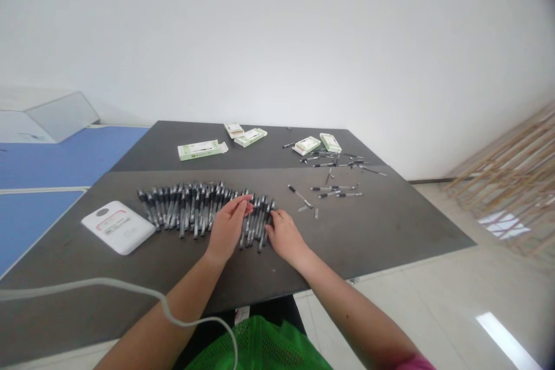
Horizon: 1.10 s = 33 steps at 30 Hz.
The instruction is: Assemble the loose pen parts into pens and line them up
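Observation:
A long fanned row of black ballpoint pens [186,209] lies side by side on the dark table [355,237]. My left hand [228,228] rests with its fingers across the pens near the row's right part. Just beside it, my right hand [284,237] has its fingertips against the row's right end. Neither hand clearly grips a pen. Several loose pens [333,174] lie scattered further back on the right. Several small white-and-green pen boxes [202,150] stand at the far side.
A white flat device [117,227] lies left of the row. A pale cable [108,283] crosses my left forearm. Blue surfaces [56,156] lie beyond the table's left edge. A wooden slatted rack [507,173] stands on the tiled floor at right.

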### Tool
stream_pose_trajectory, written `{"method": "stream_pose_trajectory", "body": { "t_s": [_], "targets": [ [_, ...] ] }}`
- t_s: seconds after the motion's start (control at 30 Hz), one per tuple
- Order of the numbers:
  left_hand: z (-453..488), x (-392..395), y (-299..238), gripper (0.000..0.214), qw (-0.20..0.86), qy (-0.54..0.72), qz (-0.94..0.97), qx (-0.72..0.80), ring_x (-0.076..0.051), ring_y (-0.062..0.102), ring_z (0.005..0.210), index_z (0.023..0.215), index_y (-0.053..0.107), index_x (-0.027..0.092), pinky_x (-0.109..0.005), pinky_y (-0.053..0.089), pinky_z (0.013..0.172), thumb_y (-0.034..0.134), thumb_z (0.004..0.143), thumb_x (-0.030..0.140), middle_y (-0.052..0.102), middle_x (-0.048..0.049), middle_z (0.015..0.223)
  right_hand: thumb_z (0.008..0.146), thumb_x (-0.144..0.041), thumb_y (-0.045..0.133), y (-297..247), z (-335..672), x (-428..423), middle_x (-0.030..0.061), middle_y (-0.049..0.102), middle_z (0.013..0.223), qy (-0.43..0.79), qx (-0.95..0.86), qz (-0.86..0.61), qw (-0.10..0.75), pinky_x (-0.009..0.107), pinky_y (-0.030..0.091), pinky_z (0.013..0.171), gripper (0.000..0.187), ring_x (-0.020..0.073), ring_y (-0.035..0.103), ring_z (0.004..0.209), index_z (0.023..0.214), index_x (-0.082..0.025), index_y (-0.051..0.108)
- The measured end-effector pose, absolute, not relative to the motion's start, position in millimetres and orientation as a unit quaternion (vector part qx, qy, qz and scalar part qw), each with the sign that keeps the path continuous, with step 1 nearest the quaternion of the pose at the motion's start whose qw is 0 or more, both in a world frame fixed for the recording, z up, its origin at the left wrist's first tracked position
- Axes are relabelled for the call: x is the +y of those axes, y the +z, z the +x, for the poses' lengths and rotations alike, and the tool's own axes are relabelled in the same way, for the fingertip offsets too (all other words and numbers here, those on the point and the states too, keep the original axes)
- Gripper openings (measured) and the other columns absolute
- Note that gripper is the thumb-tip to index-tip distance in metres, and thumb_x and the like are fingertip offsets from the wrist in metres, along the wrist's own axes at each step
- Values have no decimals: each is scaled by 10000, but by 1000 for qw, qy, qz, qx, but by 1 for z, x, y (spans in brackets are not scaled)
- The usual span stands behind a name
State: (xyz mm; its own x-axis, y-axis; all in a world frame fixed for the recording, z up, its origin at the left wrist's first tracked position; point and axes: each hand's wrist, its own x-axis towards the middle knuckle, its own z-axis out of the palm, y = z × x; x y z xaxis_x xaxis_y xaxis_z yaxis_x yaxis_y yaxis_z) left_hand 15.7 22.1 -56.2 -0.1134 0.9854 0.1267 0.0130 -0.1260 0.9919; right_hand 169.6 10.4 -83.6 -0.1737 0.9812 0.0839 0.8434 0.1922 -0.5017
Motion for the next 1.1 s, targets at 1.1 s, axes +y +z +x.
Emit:
{"method": "stream_pose_trajectory", "body": {
  "t_s": [1.1],
  "targets": [
    [7, 24, -60, 438, 404, 513, 507, 562, -187, 640, 814, 1048, 667, 164, -312, 474, 828, 574, 775, 494, 693, -53, 851, 802, -254, 575, -40, 241, 135, 195, 671, 1077, 88, -698, -710, -40, 296, 439, 851, 265, 264, 608, 1058, 982, -108, 703]
  ]
}}
